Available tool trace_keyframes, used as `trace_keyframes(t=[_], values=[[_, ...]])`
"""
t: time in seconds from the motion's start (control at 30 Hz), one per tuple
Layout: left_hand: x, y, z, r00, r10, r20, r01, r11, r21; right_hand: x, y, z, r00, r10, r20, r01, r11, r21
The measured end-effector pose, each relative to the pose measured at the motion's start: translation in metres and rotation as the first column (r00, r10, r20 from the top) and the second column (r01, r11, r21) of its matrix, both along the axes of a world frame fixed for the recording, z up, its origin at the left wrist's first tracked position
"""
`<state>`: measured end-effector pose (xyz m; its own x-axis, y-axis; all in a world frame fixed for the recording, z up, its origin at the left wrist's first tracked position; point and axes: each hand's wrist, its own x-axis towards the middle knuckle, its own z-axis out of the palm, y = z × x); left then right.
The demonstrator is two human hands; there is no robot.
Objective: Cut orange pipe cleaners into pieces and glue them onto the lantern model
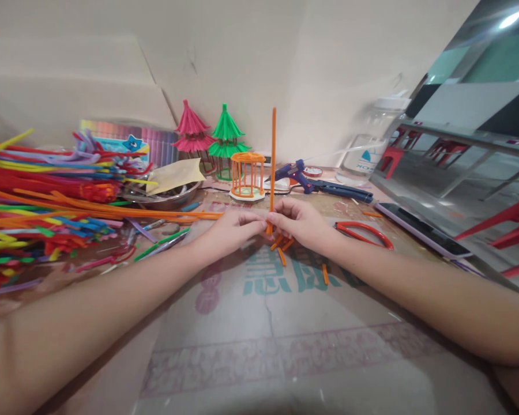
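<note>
Over the middle of the table, my left hand and my right hand meet with fingers pinched together. Between them an orange pipe cleaner stands upright, its lower end gripped by both hands. Short cut orange pieces lie just under my fingers, and another cut piece is nearer to me on the right. Behind my hands sits a small round orange pipe-cleaner frame on a pale base. My fingers partly hide the held end of the pipe cleaner.
Bundles of coloured pipe cleaners cover the left side. Green and pink pagoda models stand at the back. A blue glue gun, red-handled tool, phone and water bottle are to the right.
</note>
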<state>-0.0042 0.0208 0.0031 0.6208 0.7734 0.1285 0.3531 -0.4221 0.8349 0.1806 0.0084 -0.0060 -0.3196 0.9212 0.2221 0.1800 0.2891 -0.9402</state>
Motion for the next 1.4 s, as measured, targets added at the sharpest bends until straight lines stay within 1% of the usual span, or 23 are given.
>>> trace_keyframes(t=[0.17, 0.3, 0.47, 0.7, 0.83, 1.17, 1.4], values=[[-0.0001, 0.0021, -0.0038, 1.0, -0.026, 0.018, 0.026, 1.0, -0.01, 0.0005, 0.0009, -0.0019, 1.0, 0.007, 0.003, -0.007, 1.0, 0.005], [-0.0004, 0.0033, -0.0069, 1.0, -0.013, 0.027, 0.013, 1.0, -0.02, 0.0002, 0.0014, -0.0031, 1.0, 0.02, -0.012, -0.02, 1.0, 0.005], [-0.0006, 0.0034, -0.0072, 0.999, -0.025, 0.038, 0.025, 1.0, -0.009, -0.0003, 0.0013, -0.0034, 0.998, 0.037, -0.051, -0.036, 0.999, 0.007], [-0.0004, 0.0036, -0.0076, 0.998, -0.032, 0.057, 0.033, 0.999, -0.021, 0.0006, 0.0018, -0.0037, 0.998, 0.041, -0.048, -0.039, 0.998, 0.044], [-0.0001, 0.0035, -0.0073, 0.998, -0.032, 0.054, 0.033, 0.999, -0.027, 0.0009, 0.0017, -0.0035, 0.999, 0.019, -0.033, -0.017, 0.998, 0.068], [0.0004, 0.0032, -0.0085, 0.999, -0.023, 0.041, 0.024, 1.0, -0.018, 0.0011, 0.0023, -0.0051, 1.0, 0.006, 0.0, -0.006, 0.998, 0.067], [0.0007, 0.0036, -0.0087, 0.999, -0.018, 0.044, 0.019, 1.0, -0.013, 0.0008, 0.0021, -0.0049, 0.999, 0.023, -0.027, -0.022, 0.998, 0.057]])
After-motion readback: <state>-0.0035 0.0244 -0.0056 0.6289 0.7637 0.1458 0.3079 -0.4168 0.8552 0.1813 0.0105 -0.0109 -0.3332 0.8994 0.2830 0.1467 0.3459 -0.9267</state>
